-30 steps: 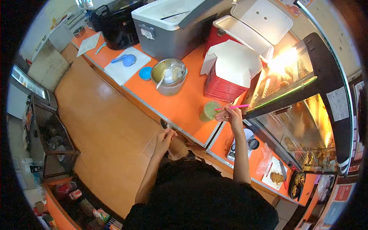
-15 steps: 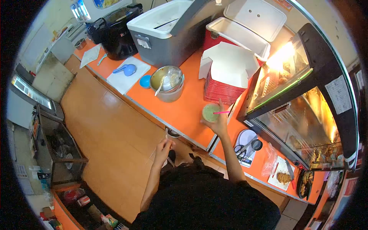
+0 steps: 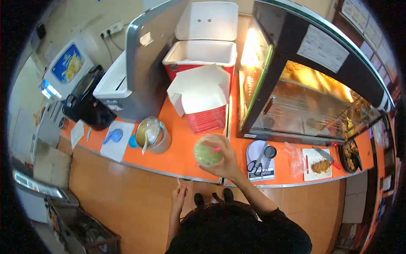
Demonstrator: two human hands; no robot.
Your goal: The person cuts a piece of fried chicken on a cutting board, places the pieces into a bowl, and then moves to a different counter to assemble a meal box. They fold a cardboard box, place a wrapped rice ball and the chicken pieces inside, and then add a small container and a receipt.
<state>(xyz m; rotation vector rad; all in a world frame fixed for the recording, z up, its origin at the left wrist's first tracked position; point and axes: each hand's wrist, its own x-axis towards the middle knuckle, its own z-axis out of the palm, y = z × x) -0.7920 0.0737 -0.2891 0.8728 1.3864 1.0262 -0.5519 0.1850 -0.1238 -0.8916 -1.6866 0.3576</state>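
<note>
My right hand (image 3: 224,163) is wrapped round a clear cup of green drink (image 3: 207,153) with a pink straw (image 3: 216,149) in it. The cup is held up over the orange counter, in front of a stack of red-sided paper boxes (image 3: 206,119). My left hand (image 3: 179,195) is closed in a pinch, low before the counter's front edge. A thin whitish strip (image 3: 178,182) sticks up from its fingertips, too small to name.
A metal pot with a ladle (image 3: 156,137) and a blue scoop (image 3: 114,136) stand left on the counter (image 3: 182,161). Behind are a grey cooler (image 3: 148,99) and a red cooler (image 3: 198,53). Right are a glass warmer (image 3: 296,110), a scale with scissors (image 3: 261,163), and a knife (image 3: 323,154) by fried meat.
My view has turned to the right. The cup in my right hand has come closer to me and looks larger. My left hand stays low with its fingers pinched.
</note>
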